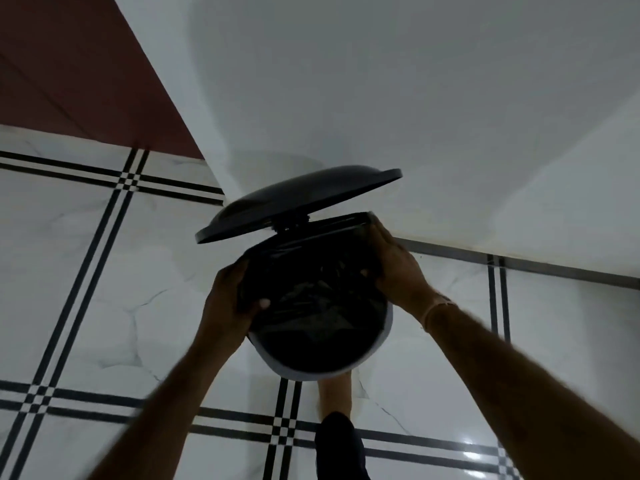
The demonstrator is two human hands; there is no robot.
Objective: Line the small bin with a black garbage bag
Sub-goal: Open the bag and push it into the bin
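A small round white bin [382,336] stands on the tiled floor against a white wall, its dark lid [294,199] tipped up at the back. A black garbage bag [318,306] sits inside it, crumpled, its edge folded over the rim on the far and left sides. My left hand [230,301] grips the bag edge at the bin's left rim, thumb inside. On the right rim, my right hand [394,265] holds the bag edge, fingers curled inward. My foot [334,396] shows just below the bin, where the pedal would be, though no pedal is visible.
The white wall [415,98] runs close behind the bin. A dark red door or panel [69,71] stands at the upper left. The floor is glossy white tile [86,271] with black stripe lines.
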